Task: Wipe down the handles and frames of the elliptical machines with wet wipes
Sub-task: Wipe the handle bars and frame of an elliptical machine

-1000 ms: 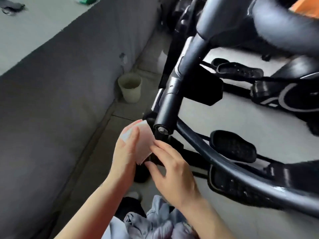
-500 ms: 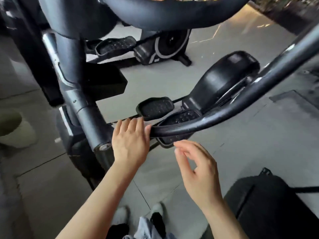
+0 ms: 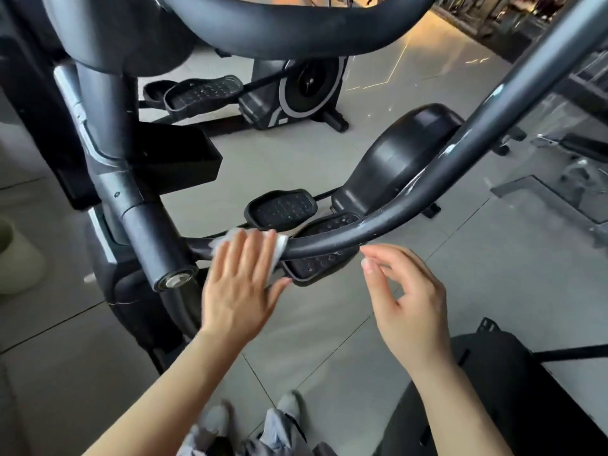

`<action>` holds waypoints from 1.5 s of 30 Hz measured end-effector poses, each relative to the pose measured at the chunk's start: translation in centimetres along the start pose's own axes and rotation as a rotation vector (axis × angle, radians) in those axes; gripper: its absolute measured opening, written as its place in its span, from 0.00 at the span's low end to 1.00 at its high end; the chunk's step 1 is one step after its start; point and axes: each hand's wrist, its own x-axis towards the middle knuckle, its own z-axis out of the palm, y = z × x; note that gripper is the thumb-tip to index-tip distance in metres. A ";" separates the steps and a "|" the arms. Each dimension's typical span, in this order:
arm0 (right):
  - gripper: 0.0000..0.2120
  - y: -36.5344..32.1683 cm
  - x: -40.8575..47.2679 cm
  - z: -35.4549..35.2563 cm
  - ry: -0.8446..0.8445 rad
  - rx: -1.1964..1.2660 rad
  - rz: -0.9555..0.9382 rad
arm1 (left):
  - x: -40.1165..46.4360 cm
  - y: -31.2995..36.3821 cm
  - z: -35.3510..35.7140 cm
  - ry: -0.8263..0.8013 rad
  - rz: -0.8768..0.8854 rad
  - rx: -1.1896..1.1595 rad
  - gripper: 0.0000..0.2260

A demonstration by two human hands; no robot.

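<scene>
Left hand (image 3: 241,287) flat, pressing wet wipe (image 3: 278,250) onto curved frame bar (image 3: 388,222) | right hand (image 3: 404,301) loosely open, empty | bar runs up-right from my left hand

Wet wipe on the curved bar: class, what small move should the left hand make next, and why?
Probably slide the wet wipe rightward along the curved bar. The left hand presses it flat near the bar's lower end by the upright post, and pale smudges show further up the bar. The right hand hovers free, holding nothing.
</scene>
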 end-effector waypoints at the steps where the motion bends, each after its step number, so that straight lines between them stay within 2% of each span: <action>1: 0.13 0.2 0.1 -0.1 0.009 -0.023 -0.024 | -0.7 -1.0 -0.2 0.025 -0.019 0.021 0.29; 5: 0.13 0.8 0.8 -0.9 0.088 -0.133 -0.105 | -1.6 -1.1 0.5 0.083 -0.103 -0.091 0.28; 9: 0.13 1.1 1.6 -2.7 0.141 -0.208 -0.137 | 0.0 7.6 2.4 0.076 0.081 -0.399 0.25; 12: 0.13 0.9 2.0 -4.4 0.177 -0.222 -0.145 | 1.7 12.6 1.4 0.103 0.037 -0.573 0.28; 15: 0.12 0.8 2.3 -5.4 0.197 -0.214 -0.135 | 4.1 13.5 -0.5 0.141 -0.026 -0.582 0.27; 20: 0.13 0.3 3.5 -6.2 0.253 -0.191 -0.123 | 9.1 14.9 -5.1 0.197 0.202 -0.952 0.25; 22: 0.12 0.1 4.2 -7.1 0.290 -0.171 -0.119 | 10.9 14.9 -7.2 0.239 0.184 -1.067 0.25; 26: 0.12 -0.6 5.9 -8.6 0.330 -0.174 -0.133 | 13.4 15.1 -10.1 0.405 0.128 -1.009 0.27; 28: 0.13 -1.2 6.9 -9.2 0.349 -0.242 -0.188 | 13.0 15.2 -9.2 0.421 0.064 -0.953 0.27; 32: 0.19 -2.9 9.9 -10.8 0.325 -0.505 -0.481 | 9.3 15.2 -5.9 0.368 0.011 -1.017 0.24; 35: 0.21 -4.1 12.6 -12.7 0.275 -0.651 -0.617 | 10.6 16.2 -7.4 0.409 0.001 -1.122 0.22; 37: 0.21 -4.2 13.5 -13.9 0.247 -0.737 -0.658 | 12.9 17.0 -10.4 0.488 0.059 -1.166 0.23; 41: 0.24 -4.0 14.1 -15.4 0.179 -0.864 -0.694 | 16.9 17.6 -14.9 0.671 0.144 -1.108 0.21; 45: 0.26 -3.9 14.1 -15.8 0.123 -0.871 -0.688 | 15.8 16.6 -11.9 0.675 0.070 -1.007 0.19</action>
